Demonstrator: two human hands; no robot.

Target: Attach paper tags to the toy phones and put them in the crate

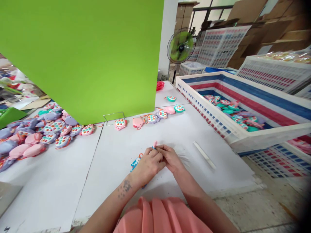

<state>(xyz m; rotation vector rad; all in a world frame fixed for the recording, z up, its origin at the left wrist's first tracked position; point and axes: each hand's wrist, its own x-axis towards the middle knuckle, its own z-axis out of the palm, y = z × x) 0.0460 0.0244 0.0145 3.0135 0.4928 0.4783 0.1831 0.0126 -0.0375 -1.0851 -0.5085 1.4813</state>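
The left hand (148, 165) and right hand (170, 158) clamp their fingers on a small pink plastic piece (155, 144); a slip could drop it onto the white worktop (109, 181).

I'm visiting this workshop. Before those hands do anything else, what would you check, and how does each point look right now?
1. Both hands on the small pink piece: ok, the left hand and right hand meet at it.
2. Pink piece fully visible: not ok, fingers cover much of it.
3. Which hand grips it: cannot tell.
4. Blue and white card: ok, beside the left hand, partly hidden.
5. White strip: ok, lying apart from the hands.
6. Row of toys with coloured buttons: ok, beyond the hands.
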